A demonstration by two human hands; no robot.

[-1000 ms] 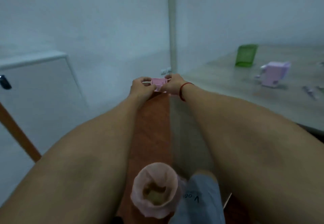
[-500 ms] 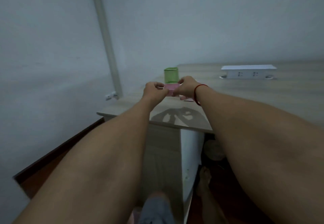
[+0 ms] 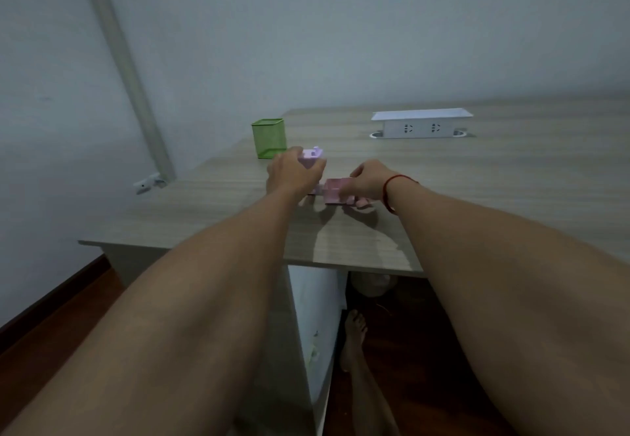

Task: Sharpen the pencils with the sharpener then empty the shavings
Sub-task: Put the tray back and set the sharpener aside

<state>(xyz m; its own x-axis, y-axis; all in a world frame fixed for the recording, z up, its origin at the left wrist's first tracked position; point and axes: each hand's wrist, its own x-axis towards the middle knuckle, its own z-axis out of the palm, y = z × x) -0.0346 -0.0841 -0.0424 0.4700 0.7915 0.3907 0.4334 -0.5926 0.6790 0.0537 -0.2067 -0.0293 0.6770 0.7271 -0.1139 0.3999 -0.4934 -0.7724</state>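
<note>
- Standing on the bench point(image 3: 477, 180), near its left front part, is the lilac sharpener point(image 3: 313, 156), upright.
- Left grip point(image 3: 295, 171): clamped on the sharpener, with fingers curled over its top and near side. Only the top corner and a low strip of the body show past the hand.
- Right grip point(image 3: 370, 181): clamped on the pink drawer point(image 3: 333, 192), with fingers pinching its right end. The thumb is not clearly visible.
- Drawer position: low over the bench, just right of the sharpener's base and apparently touching it. Whether it is partly seated in the body cannot be told.
- Drawer contents: not discernible. No shavings can be made out.
- A red cord point(image 3: 388, 193) circles the right wrist.
- A green mesh cup point(image 3: 268, 138) stands on the bench behind and to the left of the sharpener, close to it but apart.
- A white socket box point(image 3: 421, 123) sits further back on the bench, to the right and well apart from both hands.
- A pale conduit point(image 3: 126, 71) runs down the wall at left, past the bench corner.
- Below the bench edge, a bare foot point(image 3: 354, 336) rests on the dark wooden floor point(image 3: 68, 326), beside a white panel point(image 3: 317, 316).
</note>
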